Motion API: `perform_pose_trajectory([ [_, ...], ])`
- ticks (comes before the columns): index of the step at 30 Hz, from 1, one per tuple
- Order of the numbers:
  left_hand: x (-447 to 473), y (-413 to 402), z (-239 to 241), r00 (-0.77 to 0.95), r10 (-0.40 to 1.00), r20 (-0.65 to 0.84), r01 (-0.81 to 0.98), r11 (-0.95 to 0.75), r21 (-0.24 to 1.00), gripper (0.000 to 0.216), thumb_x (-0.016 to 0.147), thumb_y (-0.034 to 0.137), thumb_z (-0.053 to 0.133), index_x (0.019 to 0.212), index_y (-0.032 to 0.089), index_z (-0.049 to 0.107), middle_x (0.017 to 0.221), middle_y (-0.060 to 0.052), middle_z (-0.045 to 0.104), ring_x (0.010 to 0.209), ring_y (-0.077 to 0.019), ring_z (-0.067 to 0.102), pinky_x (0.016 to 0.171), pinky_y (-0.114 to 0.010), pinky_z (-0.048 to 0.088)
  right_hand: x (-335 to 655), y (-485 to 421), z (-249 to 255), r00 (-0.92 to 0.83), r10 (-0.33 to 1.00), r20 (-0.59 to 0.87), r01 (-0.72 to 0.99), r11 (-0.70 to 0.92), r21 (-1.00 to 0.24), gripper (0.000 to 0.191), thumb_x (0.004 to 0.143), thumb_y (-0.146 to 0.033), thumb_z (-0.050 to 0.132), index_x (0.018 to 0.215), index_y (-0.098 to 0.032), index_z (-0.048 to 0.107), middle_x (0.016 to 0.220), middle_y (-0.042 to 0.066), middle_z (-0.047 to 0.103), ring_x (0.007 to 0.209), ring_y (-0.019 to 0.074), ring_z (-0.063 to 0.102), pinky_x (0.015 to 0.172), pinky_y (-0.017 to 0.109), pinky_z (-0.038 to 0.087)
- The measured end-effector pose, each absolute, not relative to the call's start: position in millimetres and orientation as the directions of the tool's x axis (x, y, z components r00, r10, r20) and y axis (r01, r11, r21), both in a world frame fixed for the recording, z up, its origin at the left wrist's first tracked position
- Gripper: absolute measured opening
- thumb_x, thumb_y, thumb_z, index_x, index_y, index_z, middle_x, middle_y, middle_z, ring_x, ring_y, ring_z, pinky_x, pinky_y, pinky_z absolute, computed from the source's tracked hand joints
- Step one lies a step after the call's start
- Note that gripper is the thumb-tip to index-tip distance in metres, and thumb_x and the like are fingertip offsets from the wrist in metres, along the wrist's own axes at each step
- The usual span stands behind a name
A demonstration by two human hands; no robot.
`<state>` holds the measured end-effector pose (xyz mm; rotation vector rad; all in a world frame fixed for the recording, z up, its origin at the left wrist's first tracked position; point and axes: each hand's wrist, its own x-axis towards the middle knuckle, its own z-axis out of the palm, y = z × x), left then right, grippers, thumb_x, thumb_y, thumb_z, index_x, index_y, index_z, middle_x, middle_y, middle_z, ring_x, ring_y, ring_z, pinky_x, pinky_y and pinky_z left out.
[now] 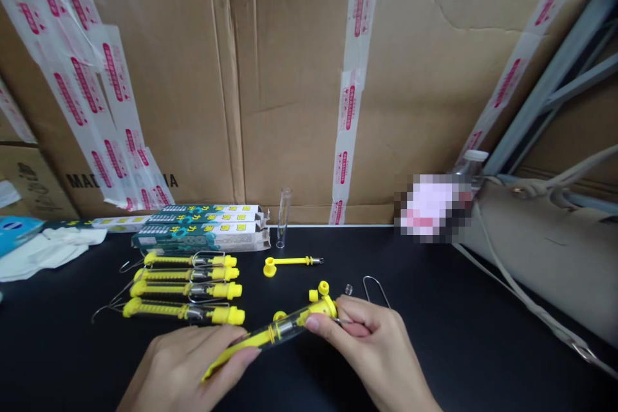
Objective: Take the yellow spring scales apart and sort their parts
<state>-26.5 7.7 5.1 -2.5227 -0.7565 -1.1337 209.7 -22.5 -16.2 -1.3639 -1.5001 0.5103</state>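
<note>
White crumpled material (53,250) (cloth or gloves, I cannot tell which) lies at the far left of the black tabletop (463,341), against a blue packet (19,228). To its right, four yellow-ended tubes (229,316) lie in a row, one behind another, with bent wires along them and hooks pointing left. Long green-and-white boxes (203,236) lie just behind that row, before the tall cardboard (290,90) with its strips of red-printed tape.

Nearer, the left hand (188,360) has its grip closed around the lower end of a clear tube with yellow parts (290,328), thumb in front. That tube is held over the tabletop between both hands, tilted up toward the right. Behind it, a bare clear cylinder (284,222) stands upright near the boxes, and a loose yellow rod (294,262) with a metal end lies in front. Small yellow pieces (313,296) sit just beyond the held tube.

The right hand (374,335) pinches the tube's yellow upper end. Past its fingers lie a small clear piece (348,289) and a bent wire loop (377,283). Farther right are a white-capped bottle (476,156), partly blurred out, and a beige bag (555,238).
</note>
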Motion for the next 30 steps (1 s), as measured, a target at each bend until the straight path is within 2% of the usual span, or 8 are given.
perform_pose_trajectory([
  [5, -37, 9, -14, 0.533, 0.487, 0.692, 0.602, -0.793, 0.095, 0.036, 0.108, 0.041, 0.036, 0.090, 0.025, 0.064, 0.070, 0.008, 0.076, 0.054, -0.0082, 0.072, 0.053, -0.013, 0.054, 215, -20, -14, -0.041, 0.727, 0.686, 0.651, 0.540, -0.534, 0.061, 0.096, -0.042, 0.064, 0.063, -0.023, 0.015, 0.054, -0.009, 0.024, 0.049, 0.0086, 0.027, 0.052, 0.022, 0.032],
  [9, -39, 8, -20, 0.517, 0.520, 0.679, 0.591, -0.792, 0.156, 0.032, 0.107, 0.045, 0.038, 0.094, 0.028, 0.062, 0.074, 0.010, 0.077, 0.060, -0.0090, 0.075, 0.052, -0.011, 0.053, 220, -20, -10, -0.142, 0.598, 0.789, 0.664, 0.648, -0.372, 0.057, 0.100, -0.034, 0.062, 0.063, -0.021, 0.020, 0.057, -0.009, 0.027, 0.051, 0.0079, 0.030, 0.058, 0.022, 0.035],
  [13, -36, 9, -14, 0.466, 0.604, 0.647, 0.584, -0.759, 0.287, 0.023, 0.103, 0.048, 0.047, 0.100, 0.030, 0.061, 0.082, 0.011, 0.077, 0.068, -0.0084, 0.076, 0.058, -0.009, 0.054, 229, -22, -4, -0.247, 0.483, 0.840, 0.680, 0.704, -0.206, 0.045, 0.099, -0.035, 0.064, 0.063, -0.020, 0.042, 0.060, -0.005, 0.042, 0.059, 0.0119, 0.040, 0.061, 0.028, 0.037],
  [17, -33, 10, -8, 0.356, 0.640, 0.681, 0.586, -0.720, 0.371, 0.023, 0.099, 0.051, 0.053, 0.098, 0.030, 0.062, 0.078, 0.011, 0.074, 0.048, -0.0048, 0.066, 0.045, -0.007, 0.050, 235, -23, 2, -0.356, 0.471, 0.807, 0.745, 0.664, -0.059, 0.024, 0.103, -0.032, 0.054, 0.092, -0.013, 0.064, 0.095, 0.013, 0.061, 0.090, 0.0244, 0.053, 0.077, 0.038, 0.047],
  [22, -33, 10, -10, 0.349, 0.557, 0.754, 0.590, -0.755, 0.285, 0.025, 0.099, 0.051, 0.053, 0.098, 0.028, 0.064, 0.080, 0.007, 0.074, 0.055, -0.0054, 0.068, 0.040, -0.006, 0.045, 236, -20, -3, -0.271, 0.449, 0.851, 0.813, 0.580, -0.047, 0.021, 0.102, -0.033, 0.058, 0.095, -0.014, 0.057, 0.102, 0.012, 0.054, 0.097, 0.0239, 0.056, 0.079, 0.034, 0.051],
  [25, -34, 11, -11, 0.394, 0.518, 0.759, 0.585, -0.778, 0.228, 0.022, 0.103, 0.043, 0.048, 0.099, 0.028, 0.064, 0.081, 0.006, 0.072, 0.066, -0.0059, 0.072, 0.056, -0.005, 0.054, 236, -19, -5, -0.206, 0.459, 0.864, 0.837, 0.540, -0.088, 0.033, 0.099, -0.039, 0.062, 0.110, -0.009, 0.053, 0.114, 0.018, 0.057, 0.104, 0.0249, 0.060, 0.083, 0.035, 0.053],
  [27, -37, 13, -10, 0.421, 0.473, 0.774, 0.578, -0.797, 0.173, 0.020, 0.105, 0.032, 0.045, 0.099, 0.027, 0.064, 0.080, 0.006, 0.069, 0.064, -0.0052, 0.072, 0.066, -0.008, 0.058, 237, -19, -4, -0.276, 0.484, 0.830, 0.849, 0.529, -0.026, 0.043, 0.101, -0.042, 0.058, 0.124, -0.006, 0.052, 0.119, 0.019, 0.060, 0.110, 0.0280, 0.059, 0.089, 0.040, 0.051],
  [30, -43, 14, -10, 0.476, 0.414, 0.776, 0.575, -0.814, 0.081, 0.028, 0.102, 0.013, 0.043, 0.105, 0.028, 0.066, 0.082, 0.006, 0.068, 0.064, -0.0041, 0.069, 0.066, -0.010, 0.057, 237, -20, -1, -0.367, 0.509, 0.778, 0.840, 0.540, 0.044, 0.025, 0.102, -0.039, 0.056, 0.104, -0.015, 0.062, 0.107, 0.012, 0.069, 0.103, 0.0285, 0.061, 0.086, 0.042, 0.047],
])
